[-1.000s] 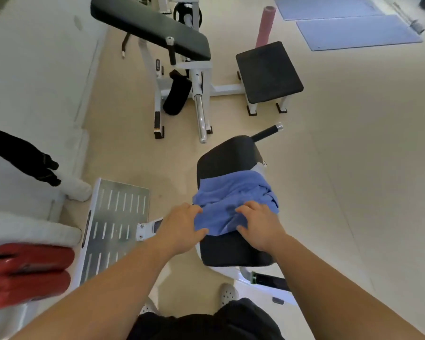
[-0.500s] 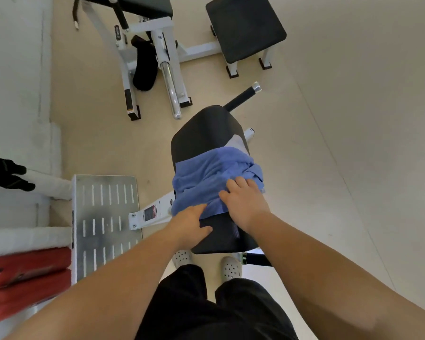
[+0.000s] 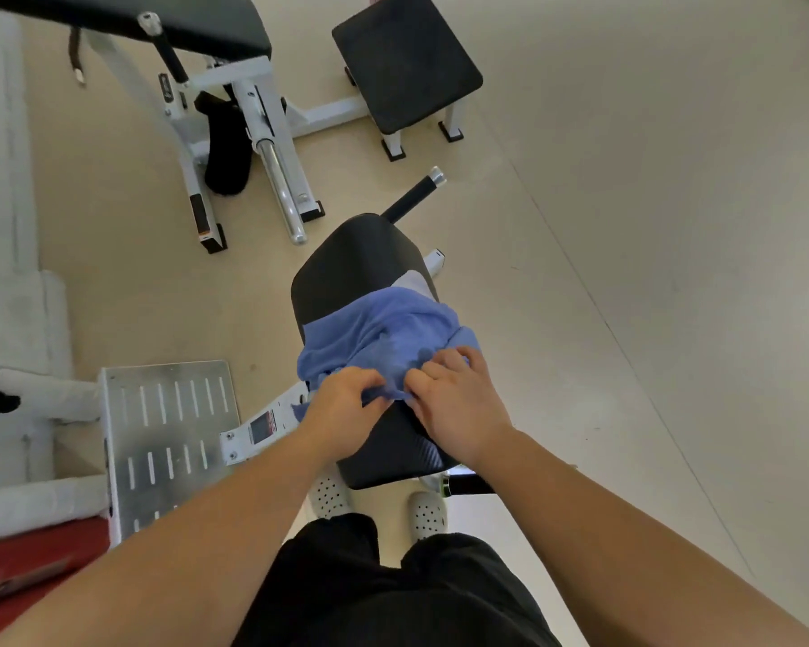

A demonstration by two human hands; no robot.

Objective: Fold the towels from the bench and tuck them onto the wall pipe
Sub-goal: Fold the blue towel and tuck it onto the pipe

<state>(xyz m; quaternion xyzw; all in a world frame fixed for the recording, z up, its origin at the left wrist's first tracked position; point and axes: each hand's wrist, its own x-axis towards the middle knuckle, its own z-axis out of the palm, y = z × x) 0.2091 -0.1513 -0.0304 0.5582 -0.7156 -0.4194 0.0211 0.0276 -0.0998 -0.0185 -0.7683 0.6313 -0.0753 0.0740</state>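
The blue towel point(image 3: 379, 338) lies bunched across the padded counter point(image 3: 346, 259), its near edge pinched by the left hand point(image 3: 342, 403) and right hand point(image 3: 458, 403) close together (fingers curled into the cloth), so a clean fold likely means sliding them apart to the corners first.

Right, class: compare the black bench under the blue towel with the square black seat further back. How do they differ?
The bench is long with a rounded far end; the square seat is short and boxy. The bench carries a crumpled blue towel, gripped by the left hand and right hand; the square seat has nothing on it. Both have black padding on white frames.
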